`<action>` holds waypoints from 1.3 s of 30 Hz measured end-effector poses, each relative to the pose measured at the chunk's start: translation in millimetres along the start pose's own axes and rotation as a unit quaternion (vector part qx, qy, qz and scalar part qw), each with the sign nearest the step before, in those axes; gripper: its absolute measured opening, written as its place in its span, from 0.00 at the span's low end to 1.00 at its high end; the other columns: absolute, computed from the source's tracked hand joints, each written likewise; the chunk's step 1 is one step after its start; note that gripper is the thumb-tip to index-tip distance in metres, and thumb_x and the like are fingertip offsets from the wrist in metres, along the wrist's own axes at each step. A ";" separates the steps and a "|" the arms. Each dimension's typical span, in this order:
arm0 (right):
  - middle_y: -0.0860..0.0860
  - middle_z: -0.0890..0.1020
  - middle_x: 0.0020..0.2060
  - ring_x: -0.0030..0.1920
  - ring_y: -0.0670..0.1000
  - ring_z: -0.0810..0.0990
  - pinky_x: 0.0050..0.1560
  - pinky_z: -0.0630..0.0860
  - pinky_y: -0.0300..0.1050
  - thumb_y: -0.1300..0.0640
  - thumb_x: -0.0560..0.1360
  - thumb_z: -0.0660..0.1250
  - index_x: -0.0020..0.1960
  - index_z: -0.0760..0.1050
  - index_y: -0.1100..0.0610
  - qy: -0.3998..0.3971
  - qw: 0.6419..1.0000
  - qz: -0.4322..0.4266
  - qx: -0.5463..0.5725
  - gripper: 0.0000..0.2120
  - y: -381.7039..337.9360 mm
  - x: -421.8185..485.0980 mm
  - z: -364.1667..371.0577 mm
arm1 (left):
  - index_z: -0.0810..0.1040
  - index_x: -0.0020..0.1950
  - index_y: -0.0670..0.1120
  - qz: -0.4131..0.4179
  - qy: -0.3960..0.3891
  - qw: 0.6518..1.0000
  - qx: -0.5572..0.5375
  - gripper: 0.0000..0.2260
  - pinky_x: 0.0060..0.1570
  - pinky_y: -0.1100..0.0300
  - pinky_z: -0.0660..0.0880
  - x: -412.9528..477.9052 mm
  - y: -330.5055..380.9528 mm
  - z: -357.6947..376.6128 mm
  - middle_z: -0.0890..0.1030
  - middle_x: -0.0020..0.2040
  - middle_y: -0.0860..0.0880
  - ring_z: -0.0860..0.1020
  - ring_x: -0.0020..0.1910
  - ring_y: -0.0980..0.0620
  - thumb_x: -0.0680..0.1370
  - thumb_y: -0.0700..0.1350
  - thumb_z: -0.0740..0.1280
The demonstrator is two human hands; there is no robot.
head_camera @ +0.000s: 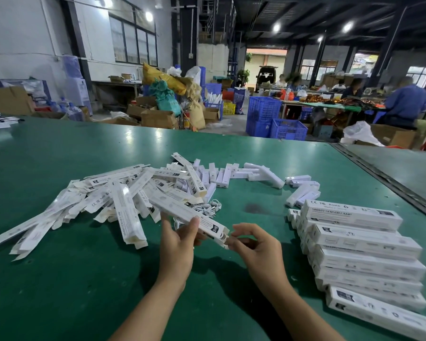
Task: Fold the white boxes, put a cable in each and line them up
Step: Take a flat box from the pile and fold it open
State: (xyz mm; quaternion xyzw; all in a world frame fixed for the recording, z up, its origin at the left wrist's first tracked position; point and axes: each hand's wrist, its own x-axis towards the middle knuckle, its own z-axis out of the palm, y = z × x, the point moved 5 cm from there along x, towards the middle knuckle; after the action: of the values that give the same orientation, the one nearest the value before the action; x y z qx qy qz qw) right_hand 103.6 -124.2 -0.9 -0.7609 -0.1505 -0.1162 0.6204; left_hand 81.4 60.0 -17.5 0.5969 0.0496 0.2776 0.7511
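Observation:
A long white box (182, 212) is held a little above the green table (84, 279), slanting from upper left down to the right. My left hand (180, 238) grips it from below, thumb on its top face. My right hand (253, 242) pinches the flap at the box's open right end (225, 238), where a coiled white cable shows inside. Loose white cables (207, 207) lie on the table just behind the box. A heap of flat unfolded boxes (103, 200) spreads to the left. Folded boxes (364, 247) lie lined up in a row on the right.
Small white lamp units (231, 174) lie scattered at the middle back of the table, with more (303, 190) further right. A metal seam (384, 180) divides off another table surface at right. Beyond the far edge are blue crates (268, 116), cartons and seated people.

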 end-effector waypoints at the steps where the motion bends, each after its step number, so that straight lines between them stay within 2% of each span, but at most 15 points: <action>1: 0.42 0.85 0.43 0.42 0.47 0.86 0.46 0.83 0.48 0.67 0.69 0.76 0.44 0.82 0.52 -0.004 1.000 0.002 0.005 0.12 0.1 0.0 -0.1 | 0.58 0.78 0.56 0.002 -0.004 1.000 0.000 0.36 0.41 0.63 0.80 0.2 -0.2 0.5 0.86 0.50 0.53 0.84 0.44 0.51 0.73 0.53 0.69; 4: 0.44 0.86 0.41 0.40 0.45 0.86 0.44 0.81 0.42 0.69 0.68 0.76 0.46 0.82 0.52 -0.020 1.000 -0.010 0.005 0.14 -2.0 -1.6 1.1 | 0.49 0.80 0.60 -0.002 -0.010 1.000 -0.004 0.41 0.44 0.61 0.81 -0.1 -1.5 0.7 0.85 0.51 0.58 0.85 0.47 0.53 0.74 0.53 0.69; 7: 0.46 0.85 0.38 0.34 0.40 0.81 0.40 0.76 0.32 0.67 0.68 0.77 0.49 0.82 0.53 -0.019 0.994 -0.090 -0.055 0.14 -11.8 -4.5 1.6 | 0.54 0.79 0.63 -0.005 0.000 1.000 0.020 0.38 0.43 0.59 0.81 0.2 -1.6 -1.2 0.84 0.56 0.53 0.84 0.48 0.54 0.73 0.57 0.68; 9: 0.44 0.83 0.43 0.33 0.42 0.78 0.39 0.74 0.30 0.65 0.69 0.77 0.52 0.83 0.55 -0.016 0.981 -0.161 -0.107 0.14 -20.5 -7.2 2.8 | 0.57 0.77 0.65 -0.006 0.004 0.999 0.040 0.34 0.44 0.56 0.81 0.1 -2.0 -1.9 0.82 0.61 0.48 0.84 0.48 0.51 0.73 0.58 0.68; 11: 0.43 0.82 0.47 0.33 0.44 0.77 0.39 0.74 0.30 0.65 0.70 0.76 0.54 0.83 0.57 -0.019 0.967 -0.214 -0.141 0.14 -25.6 -10.0 4.6 | 0.61 0.77 0.62 -0.002 -0.012 0.998 0.055 0.32 0.45 0.52 0.82 -0.1 -3.0 0.4 0.84 0.55 0.51 0.84 0.45 0.49 0.74 0.58 0.67; 13: 0.39 0.80 0.46 0.35 0.44 0.77 0.40 0.74 0.28 0.66 0.71 0.75 0.55 0.83 0.58 -0.024 0.956 -0.240 -0.166 0.13 -27.9 -12.1 6.3 | 0.67 0.75 0.58 0.001 -0.036 0.998 0.060 0.27 0.39 0.59 0.80 -2.3 -2.7 5.1 0.84 0.40 0.52 0.82 0.37 0.53 0.75 0.56 0.66; 16: 0.31 0.74 0.41 0.34 0.43 0.76 0.39 0.70 0.25 0.66 0.70 0.74 0.53 0.83 0.58 -0.018 0.954 -0.240 -0.179 0.12 -27.6 -11.1 6.7 | 0.69 0.72 0.63 -0.006 -0.083 0.995 0.056 0.23 0.39 0.64 0.77 -7.1 -2.4 12.5 0.79 0.33 0.51 0.79 0.34 0.55 0.77 0.53 0.66; 20: 0.36 0.78 0.32 0.31 0.43 0.79 0.34 0.75 0.33 0.66 0.69 0.76 0.47 0.80 0.50 0.013 0.975 -0.173 -0.140 0.14 -19.5 -7.6 3.0 | 0.70 0.71 0.64 -0.031 -0.174 0.984 0.025 0.28 0.54 0.60 0.78 -13.5 0.0 23.0 0.84 0.46 0.52 0.81 0.48 0.53 0.79 0.37 0.69; 22: 0.40 0.80 0.32 0.30 0.46 0.80 0.34 0.77 0.41 0.66 0.69 0.76 0.43 0.74 0.43 0.023 0.982 -0.142 -0.123 0.19 -15.3 -6.8 0.5 | 0.69 0.72 0.62 -0.021 -0.215 0.975 0.051 0.30 0.57 0.58 0.78 -17.6 1.7 27.5 0.84 0.48 0.54 0.81 0.50 0.55 0.75 0.39 0.72; 24: 0.42 0.80 0.36 0.31 0.46 0.79 0.33 0.76 0.41 0.65 0.70 0.76 0.42 0.71 0.44 0.031 0.983 -0.141 -0.116 0.19 -14.6 -7.4 -1.4 | 0.68 0.72 0.63 -0.009 -0.234 0.970 0.069 0.31 0.51 0.63 0.76 -20.8 2.9 30.1 0.82 0.42 0.57 0.79 0.46 0.58 0.73 0.44 0.72; 27: 0.43 0.81 0.36 0.32 0.46 0.79 0.34 0.76 0.39 0.62 0.70 0.76 0.42 0.72 0.49 0.028 0.987 -0.136 -0.087 0.14 -15.1 -8.0 -3.9 | 0.66 0.73 0.61 -0.009 -0.227 0.971 0.070 0.31 0.50 0.68 0.74 -20.8 0.6 30.4 0.84 0.43 0.56 0.81 0.47 0.59 0.73 0.46 0.72; 31: 0.40 0.82 0.38 0.35 0.44 0.80 0.38 0.75 0.34 0.60 0.70 0.71 0.45 0.77 0.51 -0.003 0.982 -0.163 -0.093 0.06 -21.7 -11.4 -3.6 | 0.70 0.72 0.65 -0.003 -0.191 0.976 0.102 0.27 0.49 0.62 0.72 -14.4 -3.1 23.5 0.79 0.40 0.47 0.76 0.44 0.56 0.73 0.57 0.70; 33: 0.37 0.82 0.41 0.37 0.43 0.80 0.41 0.74 0.32 0.62 0.70 0.70 0.49 0.80 0.53 -0.031 0.978 -0.180 -0.106 0.09 -24.5 -13.0 -0.5 | 0.73 0.69 0.64 0.012 -0.177 0.978 0.112 0.24 0.43 0.66 0.70 -12.5 -3.5 21.2 0.75 0.36 0.54 0.72 0.38 0.58 0.73 0.61 0.67; 36: 0.38 0.80 0.55 0.45 0.41 0.81 0.46 0.75 0.32 0.58 0.71 0.71 0.51 0.80 0.55 -0.067 0.965 -0.220 -0.122 0.09 -28.7 -14.3 2.4 | 0.78 0.62 0.66 0.047 -0.161 0.979 0.120 0.16 0.30 0.70 0.65 -12.0 1.7 19.6 0.72 0.29 0.60 0.66 0.28 0.61 0.74 0.60 0.65; 39: 0.42 0.78 0.64 0.57 0.38 0.79 0.53 0.76 0.34 0.54 0.70 0.74 0.56 0.80 0.54 -0.087 0.953 -0.245 -0.153 0.15 -28.4 -13.8 3.7 | 0.78 0.59 0.70 0.047 -0.158 0.980 0.111 0.13 0.30 0.70 0.66 -11.6 3.5 18.4 0.76 0.29 0.60 0.67 0.27 0.62 0.76 0.57 0.65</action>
State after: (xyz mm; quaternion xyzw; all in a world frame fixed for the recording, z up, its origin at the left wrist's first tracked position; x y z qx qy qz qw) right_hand 80.1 -116.5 19.1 -0.7939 -0.3661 -0.2194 0.4331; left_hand 77.8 39.0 -12.0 0.7142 -0.0670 0.2076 0.6650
